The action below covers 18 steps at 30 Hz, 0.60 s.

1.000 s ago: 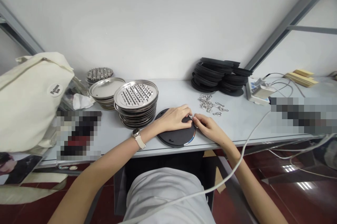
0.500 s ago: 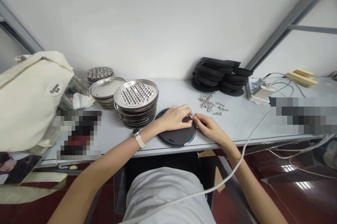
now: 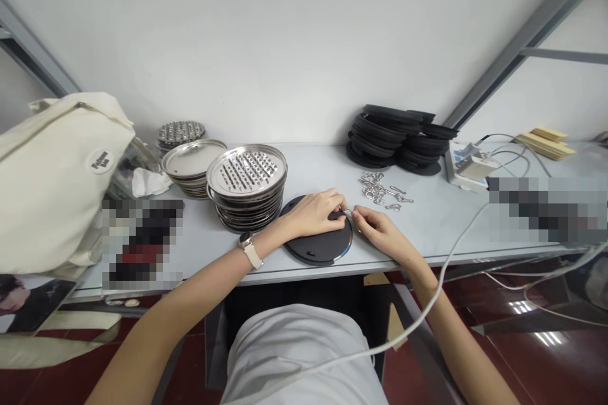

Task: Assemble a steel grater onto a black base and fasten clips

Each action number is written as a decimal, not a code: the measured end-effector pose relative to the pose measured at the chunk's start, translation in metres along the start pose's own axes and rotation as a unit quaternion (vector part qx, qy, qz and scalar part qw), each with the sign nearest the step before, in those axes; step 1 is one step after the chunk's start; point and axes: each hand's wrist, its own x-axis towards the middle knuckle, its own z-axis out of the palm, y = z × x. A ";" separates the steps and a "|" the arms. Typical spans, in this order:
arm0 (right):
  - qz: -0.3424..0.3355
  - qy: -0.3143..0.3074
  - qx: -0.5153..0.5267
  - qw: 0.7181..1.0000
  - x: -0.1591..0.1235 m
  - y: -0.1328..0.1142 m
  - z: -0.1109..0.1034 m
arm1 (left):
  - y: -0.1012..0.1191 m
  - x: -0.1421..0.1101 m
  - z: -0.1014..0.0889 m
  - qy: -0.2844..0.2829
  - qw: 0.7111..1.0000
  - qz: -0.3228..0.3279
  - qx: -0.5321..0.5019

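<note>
A round black disc (image 3: 316, 249) with small slots lies flat near the table's front edge. My left hand (image 3: 323, 211) rests over it, fingers curled closed at its right rim. A small metal ring (image 3: 348, 210) shows between the fingertips of both hands, at the disc's edge. My right hand (image 3: 379, 229) pinches the ring's right side, closed; its lower fingers are partly hidden. How the ring meets the disc is too small to make out. Loose metal rings and clasps (image 3: 375, 188) lie in a heap beyond my right hand.
Metal grater plates (image 3: 247, 170) are stacked left of the disc, with plain metal discs (image 3: 194, 159) behind. Black discs (image 3: 384, 135) pile up by the wall. A power strip (image 3: 468, 167) stands right; its white cable (image 3: 439, 284) crosses my right forearm. A cream bag (image 3: 57, 189) sits left.
My right hand has shifted slightly to the right, away from my left fingertips, and more of the metal ring shows between them. My left hand and the disc stay in place.
</note>
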 end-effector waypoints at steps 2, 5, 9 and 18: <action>0.000 0.007 -0.005 1.000 0.001 0.001 0.001 | 0.002 0.000 -0.001 0.001 1.000 -0.011 -0.017; -0.016 0.006 -0.019 1.000 0.002 0.003 0.003 | 0.006 -0.001 -0.002 -0.006 1.000 -0.005 -0.022; -0.040 -0.004 -0.048 0.998 0.003 0.004 0.003 | 0.007 -0.001 -0.001 -0.003 1.000 0.002 -0.015; -0.043 -0.002 -0.056 0.997 0.003 0.006 0.003 | 0.008 -0.001 -0.001 0.005 0.999 -0.001 0.045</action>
